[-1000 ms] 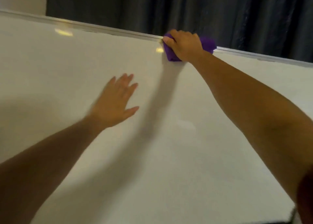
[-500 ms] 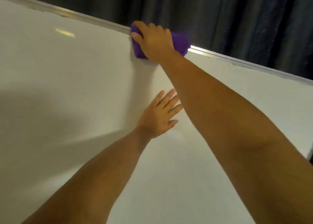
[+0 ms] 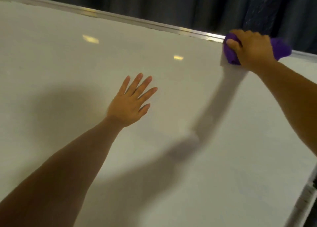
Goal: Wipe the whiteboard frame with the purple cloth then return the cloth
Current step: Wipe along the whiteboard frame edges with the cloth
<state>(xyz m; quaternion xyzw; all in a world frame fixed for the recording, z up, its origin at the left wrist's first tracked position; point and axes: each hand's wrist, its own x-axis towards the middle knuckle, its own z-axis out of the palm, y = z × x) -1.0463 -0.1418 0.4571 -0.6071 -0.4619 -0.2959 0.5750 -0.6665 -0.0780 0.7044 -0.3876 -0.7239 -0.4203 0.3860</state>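
A large whiteboard fills the view, with a silver metal frame point(image 3: 120, 18) running along its top edge and down its right side. My right hand point(image 3: 252, 48) grips the bunched purple cloth point(image 3: 281, 48) and presses it over the top frame near the upper right. Cloth shows on both sides of the hand, partly hidden by my fingers. My left hand point(image 3: 132, 101) lies flat on the white surface at the middle, fingers spread, holding nothing.
Dark grey curtains point(image 3: 188, 5) hang behind the board's top edge. The frame's right side point(image 3: 307, 196) slants down at the lower right. Ceiling light reflections and arm shadows lie on the white surface point(image 3: 68, 72).
My right hand has slid the cloth along the top frame toward the right end. My left hand stays flat on the board, and the view has shifted left.
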